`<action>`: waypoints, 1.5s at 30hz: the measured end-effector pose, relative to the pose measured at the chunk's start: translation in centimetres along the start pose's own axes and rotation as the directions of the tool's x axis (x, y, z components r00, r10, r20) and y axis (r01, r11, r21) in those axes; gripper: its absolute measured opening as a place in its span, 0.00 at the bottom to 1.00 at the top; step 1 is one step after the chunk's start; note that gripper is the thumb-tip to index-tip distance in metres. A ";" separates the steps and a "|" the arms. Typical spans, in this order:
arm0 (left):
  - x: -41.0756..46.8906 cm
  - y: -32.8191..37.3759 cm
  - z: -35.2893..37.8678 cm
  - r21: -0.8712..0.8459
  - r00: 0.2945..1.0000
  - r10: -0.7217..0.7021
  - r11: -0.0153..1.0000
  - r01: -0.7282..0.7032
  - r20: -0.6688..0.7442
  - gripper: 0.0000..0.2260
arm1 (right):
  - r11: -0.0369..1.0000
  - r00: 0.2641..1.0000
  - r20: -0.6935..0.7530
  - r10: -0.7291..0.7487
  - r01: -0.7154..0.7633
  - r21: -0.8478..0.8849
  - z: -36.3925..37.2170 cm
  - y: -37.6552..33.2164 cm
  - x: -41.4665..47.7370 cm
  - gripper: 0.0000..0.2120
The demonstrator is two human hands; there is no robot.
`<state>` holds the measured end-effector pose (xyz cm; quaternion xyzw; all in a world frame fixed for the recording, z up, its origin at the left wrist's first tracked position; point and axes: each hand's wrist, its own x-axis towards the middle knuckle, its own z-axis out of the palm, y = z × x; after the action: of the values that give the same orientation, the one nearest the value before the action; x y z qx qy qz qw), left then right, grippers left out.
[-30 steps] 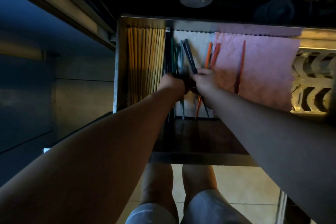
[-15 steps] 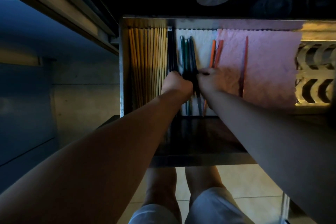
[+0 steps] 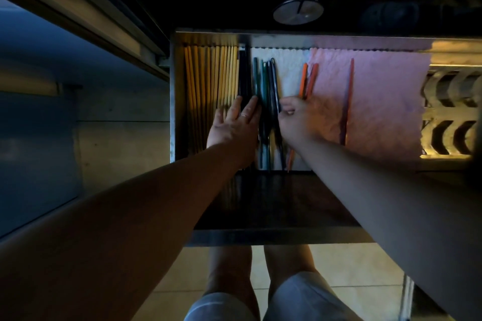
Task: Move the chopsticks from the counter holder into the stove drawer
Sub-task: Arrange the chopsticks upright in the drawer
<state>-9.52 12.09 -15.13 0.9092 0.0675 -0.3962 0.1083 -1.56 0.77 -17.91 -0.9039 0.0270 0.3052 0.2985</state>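
The stove drawer [image 3: 260, 234] stands pulled out below me. At its left lies a row of several yellow wooden chopsticks [image 3: 208, 78], then black ones [image 3: 243, 73], then a bunch of green and dark chopsticks [image 3: 266, 81] on a white liner. My left hand [image 3: 234, 122] lies flat and open, fingers against the black and green chopsticks. Just right of that bunch, my right hand [image 3: 300, 120] rests with fingers loosely bent, touching the dark chopsticks. Two orange chopsticks [image 3: 307, 78] run under my right hand, and a single red one [image 3: 347, 101] lies on the pink cloth.
A pink cloth [image 3: 386, 91] covers the drawer's right part, with a patterned liner [image 3: 448, 112] beyond it. A round stove knob [image 3: 298, 12] sits above the drawer. A cabinet front [image 3: 104, 138] is at the left. My legs stand on the tiled floor [image 3: 352, 263].
My left hand has gone from a closed grip on the dark chopsticks to lying flat and open. The green and dark chopsticks, splayed before, now lie straight and parallel.
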 end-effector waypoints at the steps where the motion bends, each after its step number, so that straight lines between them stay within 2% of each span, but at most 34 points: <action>1: -0.2 -0.2 0.0 0.012 1.000 -0.005 1.000 0.005 -0.006 0.39 | 1.000 1.000 -0.008 -0.024 0.023 -0.020 0.1 0.0 -0.2 0.15; 5: -0.5 -0.4 0.6 0.055 0.998 0.027 0.998 -0.024 -0.063 0.39 | 0.985 0.988 -0.031 -0.154 0.151 -0.079 0.4 -0.4 -0.9 0.16; 7: -0.3 -0.5 0.6 0.053 0.997 0.055 0.997 -0.051 -0.063 0.38 | 0.980 0.985 -0.019 -0.170 0.167 -0.109 0.3 -0.7 -1.0 0.15; 16: -0.7 -1.0 0.8 0.015 0.996 0.051 0.999 -0.051 -0.070 0.36 | 0.919 0.988 0.023 -0.154 0.152 -0.364 0.5 -2.1 -0.2 0.11; 22: -0.5 -1.4 0.7 -0.055 0.997 0.065 0.996 -0.068 -0.044 0.34 | 0.875 0.998 -0.015 -0.068 0.052 -0.481 1.3 -3.4 0.6 0.14; 30: -0.5 -1.9 0.5 -0.113 0.997 0.072 0.991 -0.075 -0.025 0.37 | 0.897 0.999 -0.036 0.012 -0.026 -0.441 0.8 -4.0 1.0 0.12; 34: -0.6 -2.2 0.6 -0.116 0.996 0.086 0.989 -0.088 -0.025 0.36 | 0.907 1.000 -0.008 -0.004 0.000 -0.421 0.7 -4.2 1.1 0.11; 39: -0.8 -2.7 0.7 -0.127 0.993 0.110 0.985 -0.113 -0.034 0.36 | 0.924 0.998 0.039 0.040 -0.022 -0.381 1.8 -4.0 2.0 0.15; 45: -0.8 -2.6 0.9 -0.131 0.993 0.105 0.985 -0.110 -0.045 0.36 | 0.931 0.997 0.025 0.075 -0.061 -0.361 1.8 -3.8 2.2 0.17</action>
<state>-11.23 14.38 -15.48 0.9096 0.0465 -0.3672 0.1887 0.15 5.20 -18.28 -0.9358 -0.0040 0.3323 0.1176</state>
